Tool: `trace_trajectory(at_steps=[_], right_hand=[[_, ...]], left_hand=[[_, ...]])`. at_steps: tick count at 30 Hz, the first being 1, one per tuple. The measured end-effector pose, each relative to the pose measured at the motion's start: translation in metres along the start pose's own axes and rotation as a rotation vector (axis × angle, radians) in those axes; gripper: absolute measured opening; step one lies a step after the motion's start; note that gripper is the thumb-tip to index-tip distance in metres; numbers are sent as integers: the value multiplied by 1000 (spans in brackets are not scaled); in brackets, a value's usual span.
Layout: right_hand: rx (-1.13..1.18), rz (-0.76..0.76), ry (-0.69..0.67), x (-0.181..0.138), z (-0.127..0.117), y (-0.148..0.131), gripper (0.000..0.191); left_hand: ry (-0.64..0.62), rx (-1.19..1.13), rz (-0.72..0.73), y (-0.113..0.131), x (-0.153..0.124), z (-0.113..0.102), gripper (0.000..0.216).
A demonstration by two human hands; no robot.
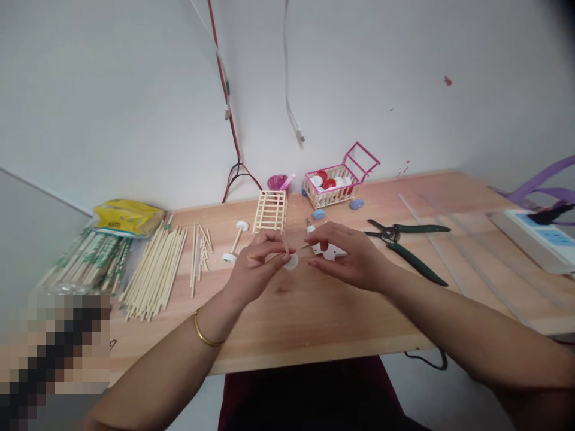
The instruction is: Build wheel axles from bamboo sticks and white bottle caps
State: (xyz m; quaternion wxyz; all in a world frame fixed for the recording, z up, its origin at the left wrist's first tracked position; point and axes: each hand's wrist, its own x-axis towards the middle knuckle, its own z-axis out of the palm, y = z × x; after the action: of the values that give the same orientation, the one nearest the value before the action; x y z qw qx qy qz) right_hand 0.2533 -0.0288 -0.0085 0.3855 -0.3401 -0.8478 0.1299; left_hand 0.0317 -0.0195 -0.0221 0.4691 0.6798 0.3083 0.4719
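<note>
My left hand (263, 263) pinches a thin pale stick (286, 242) between thumb and fingers. At the stick's lower end is a round white cap (291, 261); whether the two are joined I cannot tell. My right hand (348, 254) hovers just to the right, thumb and fingers apart. Partly hidden behind it lies a white glue gun (332, 251), its nozzle pointing up and left. Beyond my left hand stands a small frame of wooden sticks (271, 211). To its left, a stick axle (236, 240) has a white cap at each end.
Bamboo sticks (157, 272) and a yellow packet (128, 217) lie left, beside shorter cut sticks (204, 248). A pink-edged miniature cart (332, 185) holds red and white caps near the wall. Green-handled pliers (420, 229), clear strips (449, 254) and a power strip (534, 239) are right.
</note>
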Motion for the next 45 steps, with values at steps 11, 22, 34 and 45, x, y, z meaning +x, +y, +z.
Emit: trace_trajectory(at_steps=[11, 22, 34, 45], right_hand=[[234, 88, 84, -2, -3, -9, 29], [340, 188, 66, 1, -7, -8, 5], [945, 661, 326, 4, 2, 6, 17], [1290, 787, 107, -2, 28, -2, 20]], left_hand=[[-250, 362, 74, 0, 1, 3, 13], [-106, 223, 23, -5, -1, 1, 40], [48, -622, -247, -20, 4, -1, 60], [11, -596, -316, -7, -3, 17, 22]])
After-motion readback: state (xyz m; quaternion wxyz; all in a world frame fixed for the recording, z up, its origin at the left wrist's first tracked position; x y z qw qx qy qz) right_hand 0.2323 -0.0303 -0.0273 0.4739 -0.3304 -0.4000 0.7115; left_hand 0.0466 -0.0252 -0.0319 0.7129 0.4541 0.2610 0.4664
